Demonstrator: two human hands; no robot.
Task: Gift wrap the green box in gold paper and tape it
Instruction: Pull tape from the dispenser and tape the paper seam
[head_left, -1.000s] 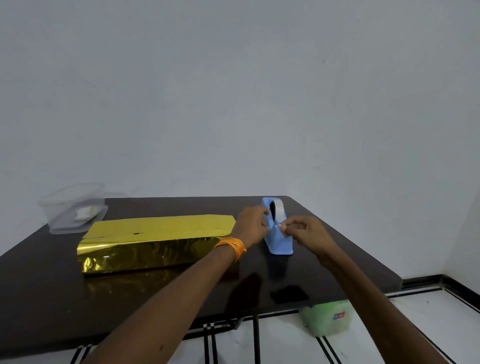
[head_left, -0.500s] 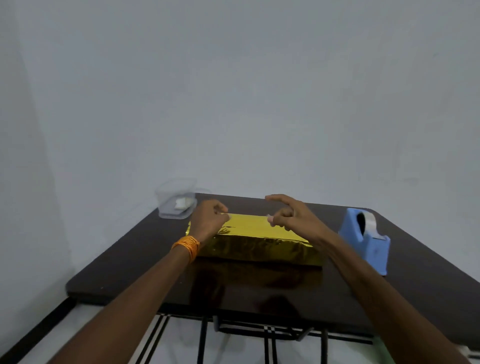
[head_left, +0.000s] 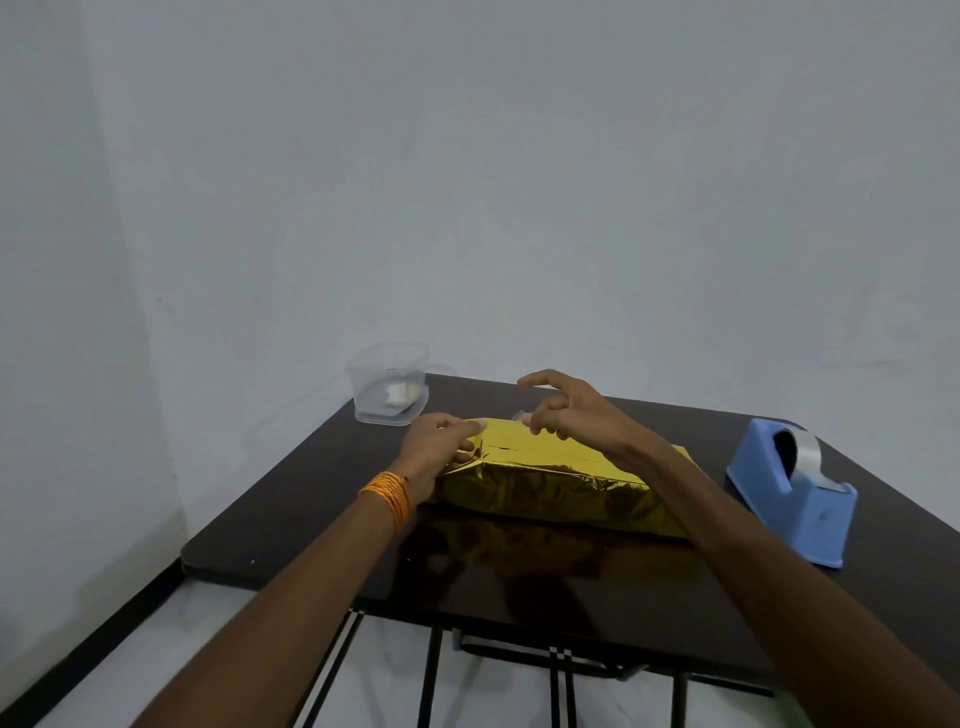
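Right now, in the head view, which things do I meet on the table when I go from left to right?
Clear tub → gold-wrapped box → blue tape dispenser. Both hands overlap the box, so I leave them out.

wrapped box (head_left: 545, 483) on table (head_left: 311, 545) centre | tape dispenser (head_left: 795, 499) right of it | container (head_left: 387, 384) behind, left

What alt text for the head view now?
A person's right hand pinches a piece of clear tape above the top seam of a gold-wrapped box, while the left hand grips the box's left end. On the dark table sit a blue tape dispenser to the right and a clear plastic container behind.
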